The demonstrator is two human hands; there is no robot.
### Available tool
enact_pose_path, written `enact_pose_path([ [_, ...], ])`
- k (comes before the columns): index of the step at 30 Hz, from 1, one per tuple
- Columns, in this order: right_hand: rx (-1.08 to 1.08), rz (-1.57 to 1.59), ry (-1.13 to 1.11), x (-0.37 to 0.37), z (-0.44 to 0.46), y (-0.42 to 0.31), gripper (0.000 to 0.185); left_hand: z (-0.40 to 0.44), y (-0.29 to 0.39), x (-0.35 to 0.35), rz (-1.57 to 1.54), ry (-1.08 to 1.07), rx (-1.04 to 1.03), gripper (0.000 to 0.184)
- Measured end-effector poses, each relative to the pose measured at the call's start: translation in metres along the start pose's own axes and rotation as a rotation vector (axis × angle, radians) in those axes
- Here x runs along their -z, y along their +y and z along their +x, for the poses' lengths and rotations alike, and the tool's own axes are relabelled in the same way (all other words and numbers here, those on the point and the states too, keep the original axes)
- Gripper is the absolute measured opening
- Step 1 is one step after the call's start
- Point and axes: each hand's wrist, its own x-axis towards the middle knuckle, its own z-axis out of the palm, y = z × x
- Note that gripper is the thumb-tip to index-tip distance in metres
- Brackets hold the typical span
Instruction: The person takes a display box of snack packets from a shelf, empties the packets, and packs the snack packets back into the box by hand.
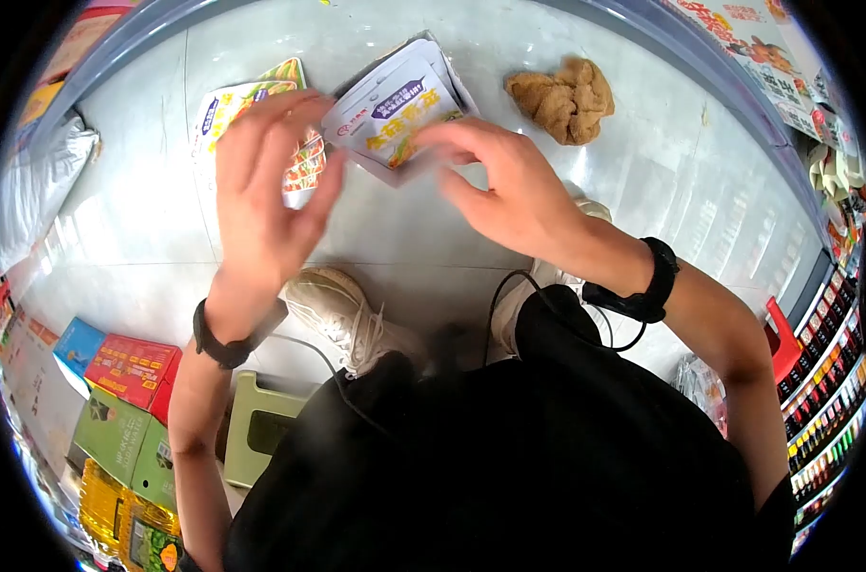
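We see our left hand (266, 195) above the flat printed packets (221, 112), fingers spread and grip released. Our right hand (514, 181) has thumb and fingers parted beside the stacked white food pouches (395, 107), its grip empty; blur hides whether the fingertips touch them. Both piles lie on the tiled floor (433, 234) ahead of our shoes (342, 319), presumably so both hands reach them easily. The crumpled brown cloth (566, 100) sits apart, probably to leave the pouches unobstructed.
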Motion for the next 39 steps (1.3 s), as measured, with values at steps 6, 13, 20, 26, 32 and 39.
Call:
enact_pose_path([
  [6,-0.011,0.062,-0.054,-0.001,0.001,-0.004,0.019,-0.039,-0.08,0.003,0.122,0.091,0.463,0.043],
  [13,-0.045,0.072,-0.092,-0.001,-0.006,0.002,0.017,-0.069,-0.164,-0.006,-0.265,0.038,1.186,0.094],
  [20,-0.041,0.092,-0.096,-0.005,-0.006,-0.002,0.018,-0.085,-0.198,-0.018,-0.484,0.351,1.079,0.035],
  [26,-0.04,0.093,-0.096,0.0,-0.006,-0.005,0.017,-0.074,-0.174,0.029,-0.612,0.631,0.701,0.019],
  [32,0.277,0.059,0.177,0.029,0.011,-0.039,0.045,-0.029,-0.05,0.127,-0.529,0.491,0.35,0.031],
  [39,0.506,-0.168,0.004,0.059,0.024,-0.074,0.036,0.012,0.036,0.064,-0.616,0.097,0.092,0.029],
])
